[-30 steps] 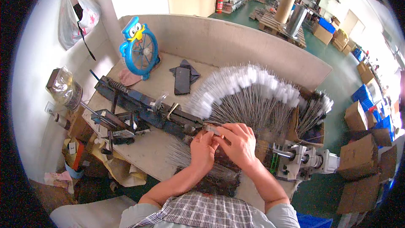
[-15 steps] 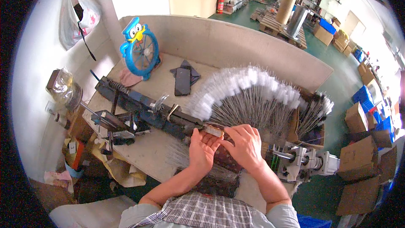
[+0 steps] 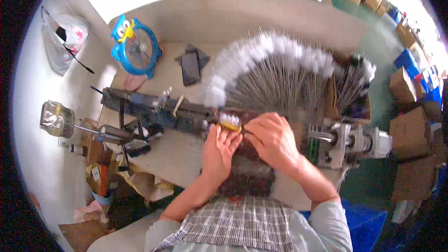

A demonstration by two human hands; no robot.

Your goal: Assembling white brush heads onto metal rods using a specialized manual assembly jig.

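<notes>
A small block (image 3: 230, 122) with a whitish top and a yellow edge sits at the right end of a long dark machine bar (image 3: 154, 105). My left hand (image 3: 218, 153) is palm up just below it, fingers stretched out and apart, their tips close against its near edge. Whether they bear its weight I cannot tell. To the right, my right hand (image 3: 274, 141) has thumb and fingers pinched together close to the block. Anything in that pinch is too small or blurred to make out. Behind both hands lies a wide fan of wire-stemmed brushes (image 3: 275, 49) with white bristle ends.
A cardboard box (image 3: 332, 95) holds more wire brushes at right, beside a metal motor unit (image 3: 350, 140). A black phone (image 3: 190, 69) and a blue cartoon-duck fan (image 3: 140, 49) stand toward the back. A black metal bracket (image 3: 123, 133) juts out at left.
The whole view has shifted as my head moved. My right hand has drawn slightly away from the block, its fingers pinched closer. The block now shows more of its yellow edge.
</notes>
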